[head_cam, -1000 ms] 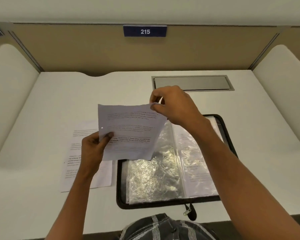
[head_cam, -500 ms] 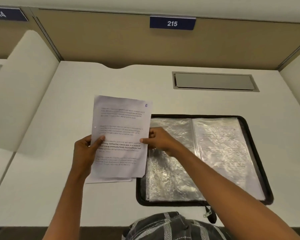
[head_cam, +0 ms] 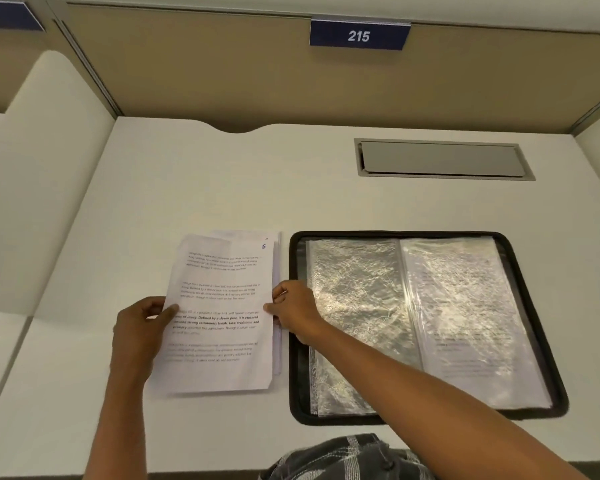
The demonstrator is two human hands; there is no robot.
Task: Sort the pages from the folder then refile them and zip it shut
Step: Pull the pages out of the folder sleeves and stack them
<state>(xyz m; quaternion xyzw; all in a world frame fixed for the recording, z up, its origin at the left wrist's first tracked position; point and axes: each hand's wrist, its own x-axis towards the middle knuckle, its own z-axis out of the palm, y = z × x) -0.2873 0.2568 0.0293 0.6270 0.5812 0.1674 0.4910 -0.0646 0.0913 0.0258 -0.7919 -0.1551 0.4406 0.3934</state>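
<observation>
Pinching the page (head_cam: 219, 306) at both side edges, the left hand (head_cam: 139, 334) and right hand (head_cam: 297, 308) hold it over a stack (head_cam: 277, 265). The open folder (head_cam: 395, 234) lies just to the right, and white desk (head_cam: 222, 185) stretches behind.

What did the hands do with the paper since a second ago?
The page marked 6 came down from the air to the pile beside the folder. The right hand slid from its top corner to its right edge. The left hand kept pinching the left edge. The folder stayed open on the desk.
</observation>
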